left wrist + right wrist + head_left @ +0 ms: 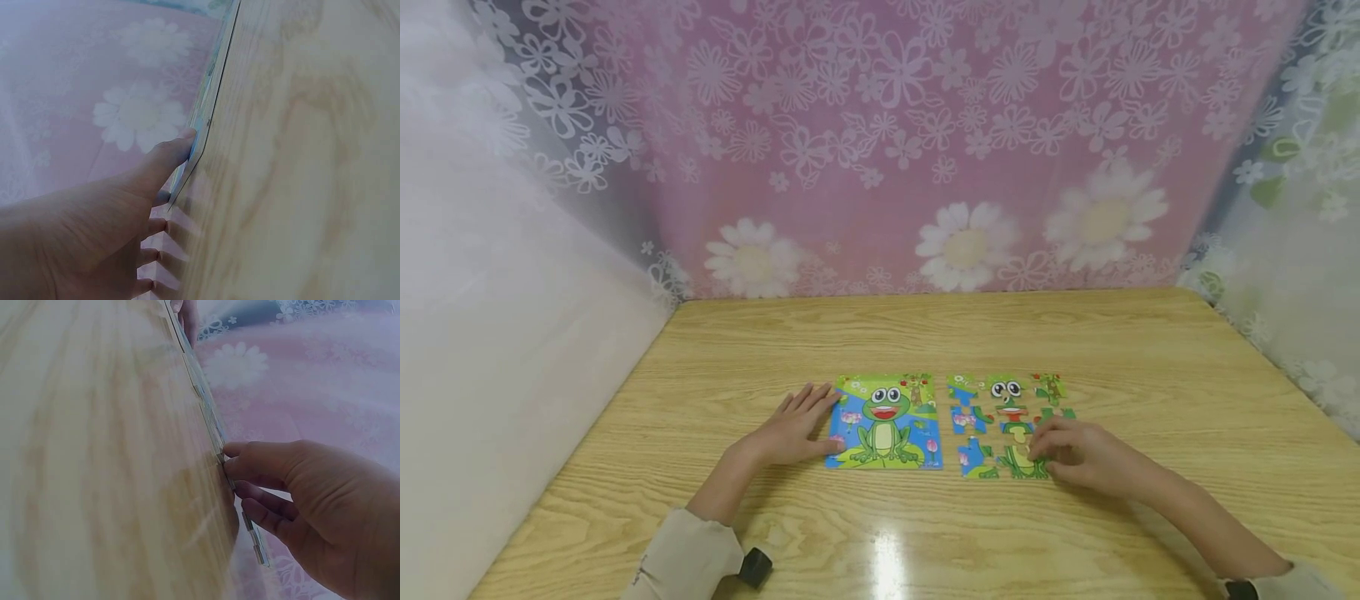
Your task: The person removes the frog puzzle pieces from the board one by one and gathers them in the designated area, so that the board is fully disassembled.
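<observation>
While the right hand [1078,454] pinches a loose frog puzzle piece [1018,458] among scattered pieces [973,417] on the wooden table [1112,350], the left hand [793,429] rests spread, thumb touching the frog picture card [886,421] beside them.

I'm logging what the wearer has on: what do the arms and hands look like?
Both hands, left hand and right hand, are bare, no gloves or rings visible. Beige sleeves cover the forearms, and a small black device sits at each wrist.
</observation>
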Motion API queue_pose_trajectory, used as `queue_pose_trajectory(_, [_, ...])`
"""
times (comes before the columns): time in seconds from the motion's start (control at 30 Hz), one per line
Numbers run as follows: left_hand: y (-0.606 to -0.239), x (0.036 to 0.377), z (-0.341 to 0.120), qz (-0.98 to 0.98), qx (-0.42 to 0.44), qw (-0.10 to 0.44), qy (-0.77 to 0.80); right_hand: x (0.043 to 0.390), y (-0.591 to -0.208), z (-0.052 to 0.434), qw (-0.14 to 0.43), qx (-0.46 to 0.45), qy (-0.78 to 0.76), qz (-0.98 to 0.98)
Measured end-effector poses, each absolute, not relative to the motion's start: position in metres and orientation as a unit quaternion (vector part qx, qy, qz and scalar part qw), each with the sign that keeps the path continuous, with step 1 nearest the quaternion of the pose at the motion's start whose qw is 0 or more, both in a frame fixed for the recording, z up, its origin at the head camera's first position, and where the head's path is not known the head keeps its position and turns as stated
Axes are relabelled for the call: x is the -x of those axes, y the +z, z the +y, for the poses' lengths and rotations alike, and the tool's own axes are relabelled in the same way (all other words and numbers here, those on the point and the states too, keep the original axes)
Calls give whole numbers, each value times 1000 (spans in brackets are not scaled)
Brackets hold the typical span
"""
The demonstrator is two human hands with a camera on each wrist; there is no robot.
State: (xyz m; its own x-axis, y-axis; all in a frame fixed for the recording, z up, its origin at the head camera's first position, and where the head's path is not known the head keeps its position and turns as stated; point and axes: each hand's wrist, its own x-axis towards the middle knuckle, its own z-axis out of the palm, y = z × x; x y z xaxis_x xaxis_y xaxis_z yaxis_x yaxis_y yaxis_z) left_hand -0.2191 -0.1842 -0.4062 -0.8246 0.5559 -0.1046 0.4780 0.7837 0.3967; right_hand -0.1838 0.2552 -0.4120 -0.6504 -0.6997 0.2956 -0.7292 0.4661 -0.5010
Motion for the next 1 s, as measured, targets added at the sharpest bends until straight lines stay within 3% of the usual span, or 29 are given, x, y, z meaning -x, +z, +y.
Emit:
queue_pose_trajectory(0.27, [-407,218,-185,937,-278,106,184,184,-405,248,27,-431,302,-850])
queue_pose_trajectory(0.57, [-407,219,-186,936,-277,104,190,195,-387,205,48,-438,281,-852])
queue_pose_trajectory(1.0, [-403,216,-184,935,-279,106,193,210,-388,141,5,-469,285,-836])
